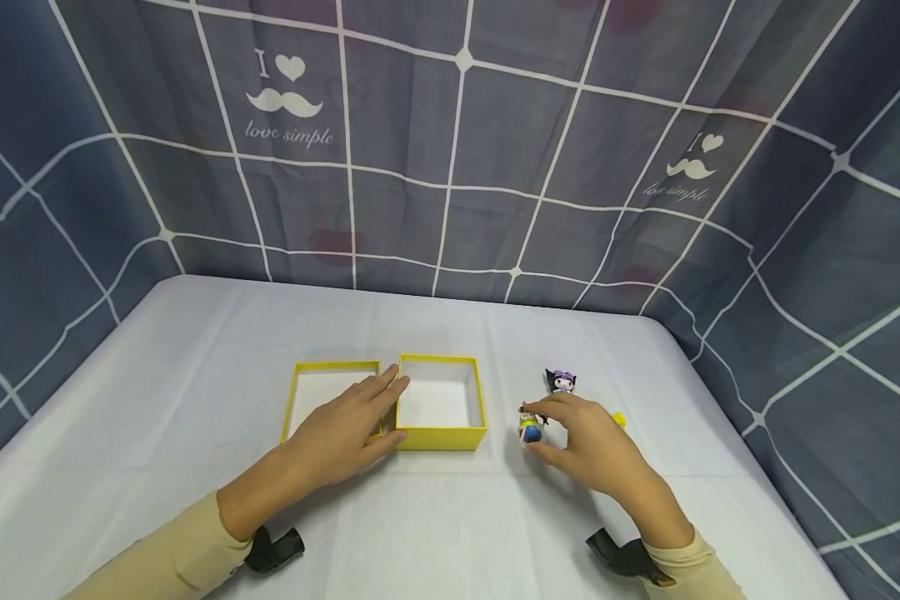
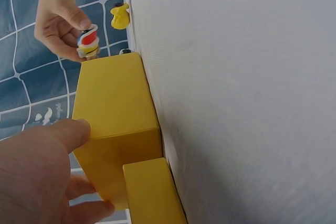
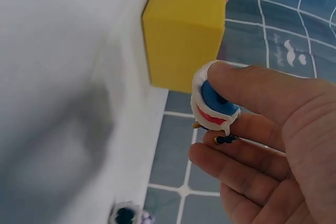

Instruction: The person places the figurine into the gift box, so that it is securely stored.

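Observation:
My left hand rests with extended fingers along the left wall of a yellow box with a white inside. In the left wrist view, its thumb touches one corner of the box and fingertips show near another. My right hand pinches a small toy figurine between thumb and fingers, to the right of the box. White, blue, red and yellow parts show on the figurine, which is held above the table. A black-and-purple figurine stands just beyond the right hand.
A shallower yellow box part, like a lid, lies left of the box, partly covered by the left hand. A yellow figurine sits on the table, mostly behind the right hand in the head view. Checkered curtains surround the white-covered table.

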### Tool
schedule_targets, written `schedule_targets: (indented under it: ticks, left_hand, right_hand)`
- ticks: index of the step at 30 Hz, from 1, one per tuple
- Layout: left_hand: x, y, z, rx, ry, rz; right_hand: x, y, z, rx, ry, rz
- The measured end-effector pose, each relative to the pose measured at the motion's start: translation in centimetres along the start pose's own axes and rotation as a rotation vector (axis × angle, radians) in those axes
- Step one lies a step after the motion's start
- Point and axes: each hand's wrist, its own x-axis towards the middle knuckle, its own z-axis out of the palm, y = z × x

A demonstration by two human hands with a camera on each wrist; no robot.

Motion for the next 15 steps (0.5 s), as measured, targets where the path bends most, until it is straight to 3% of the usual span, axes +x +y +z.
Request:
schedule_targets:
  ticks: [15]
  left_hand:
    - [0.0, 0.0, 0.0, 0.007, 0.002, 0.008]
  right_hand:
    - [2.1, -2.4, -1.0, -0.025, 0.018, -0.068]
